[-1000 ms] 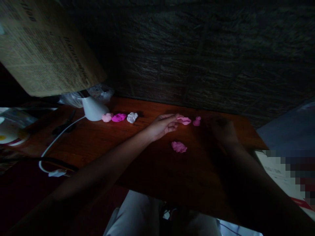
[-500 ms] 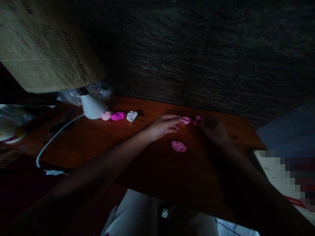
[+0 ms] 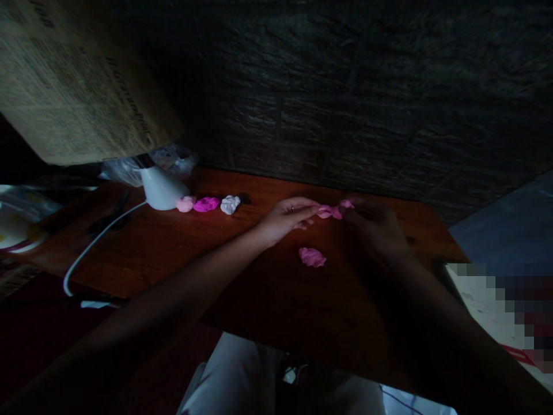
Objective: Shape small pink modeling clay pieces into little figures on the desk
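Observation:
My left hand [image 3: 287,218] pinches one end of a small pink clay piece [image 3: 329,212] above the wooden table [image 3: 181,248]. My right hand [image 3: 375,227], dark in shadow, pinches a second pink bit [image 3: 346,204] pressed against that piece. Just below the hands a loose pink lump [image 3: 311,257] lies on the table. Further left sit a pale pink lump [image 3: 186,203], a magenta lump [image 3: 206,204] and a white lump [image 3: 230,204] in a row.
A white lamp base [image 3: 162,188] with its cable [image 3: 90,245] stands at the left, a printed lampshade [image 3: 82,86] above it. Crumpled plastic [image 3: 173,158] lies behind. A dark stone-textured wall [image 3: 345,104] backs the table. Papers [image 3: 488,305] lie at the right.
My right hand moved left to the small pink bit and lifted it against the piece held in my left hand. The left hand rose slightly off the table.

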`<action>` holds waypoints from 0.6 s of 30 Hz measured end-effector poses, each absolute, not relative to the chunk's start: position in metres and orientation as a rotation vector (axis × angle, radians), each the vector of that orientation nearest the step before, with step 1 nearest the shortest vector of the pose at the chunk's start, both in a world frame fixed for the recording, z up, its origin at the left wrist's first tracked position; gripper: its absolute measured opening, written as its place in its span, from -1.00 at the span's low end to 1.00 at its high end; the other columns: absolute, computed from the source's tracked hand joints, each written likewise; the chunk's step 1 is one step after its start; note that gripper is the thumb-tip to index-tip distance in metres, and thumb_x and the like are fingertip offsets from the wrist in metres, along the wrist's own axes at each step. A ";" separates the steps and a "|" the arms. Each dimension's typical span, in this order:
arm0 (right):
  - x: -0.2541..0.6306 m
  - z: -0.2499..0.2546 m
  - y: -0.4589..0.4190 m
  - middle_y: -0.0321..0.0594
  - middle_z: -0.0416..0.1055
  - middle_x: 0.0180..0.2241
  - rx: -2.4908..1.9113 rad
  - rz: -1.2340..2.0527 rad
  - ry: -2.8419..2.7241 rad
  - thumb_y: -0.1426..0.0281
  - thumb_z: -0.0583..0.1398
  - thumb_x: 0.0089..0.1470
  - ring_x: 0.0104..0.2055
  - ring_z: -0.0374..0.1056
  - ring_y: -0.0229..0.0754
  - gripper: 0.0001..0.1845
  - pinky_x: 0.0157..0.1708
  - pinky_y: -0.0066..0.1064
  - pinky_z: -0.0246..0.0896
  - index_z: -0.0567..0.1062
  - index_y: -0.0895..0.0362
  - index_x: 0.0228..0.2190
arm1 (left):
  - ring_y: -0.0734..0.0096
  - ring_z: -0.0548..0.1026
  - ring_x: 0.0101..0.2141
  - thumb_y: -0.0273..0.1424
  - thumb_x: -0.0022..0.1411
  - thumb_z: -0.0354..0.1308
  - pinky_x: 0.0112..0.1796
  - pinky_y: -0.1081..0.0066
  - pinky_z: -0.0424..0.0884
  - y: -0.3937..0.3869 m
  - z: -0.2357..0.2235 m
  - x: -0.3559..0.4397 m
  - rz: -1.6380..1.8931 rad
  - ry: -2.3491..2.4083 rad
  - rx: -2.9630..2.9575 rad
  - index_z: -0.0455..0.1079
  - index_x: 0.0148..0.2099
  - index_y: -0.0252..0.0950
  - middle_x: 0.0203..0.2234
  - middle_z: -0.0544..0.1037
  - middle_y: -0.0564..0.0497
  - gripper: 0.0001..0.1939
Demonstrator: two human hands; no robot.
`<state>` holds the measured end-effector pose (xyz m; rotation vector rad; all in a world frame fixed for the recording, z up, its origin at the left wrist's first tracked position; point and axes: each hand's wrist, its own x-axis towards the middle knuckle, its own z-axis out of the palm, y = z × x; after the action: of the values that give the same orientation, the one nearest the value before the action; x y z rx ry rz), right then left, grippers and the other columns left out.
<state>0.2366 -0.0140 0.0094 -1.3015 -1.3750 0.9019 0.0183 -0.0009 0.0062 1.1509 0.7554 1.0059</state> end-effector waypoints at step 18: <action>0.221 0.012 -0.026 -0.15 0.66 -0.10 -1.212 0.958 -1.500 0.00 0.45 -0.08 0.01 0.55 0.04 -0.53 0.10 -0.09 0.39 0.67 0.03 -0.21 | 0.53 0.39 -0.43 -0.30 0.17 0.39 -0.41 0.48 0.27 -0.001 0.004 0.018 1.099 0.857 1.390 0.62 -0.23 -0.30 -0.42 0.58 0.01 -0.83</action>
<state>0.2206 -0.0260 0.0119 -1.2124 -1.4995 0.9584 0.0178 -0.0011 0.0038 1.3903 0.8567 1.0995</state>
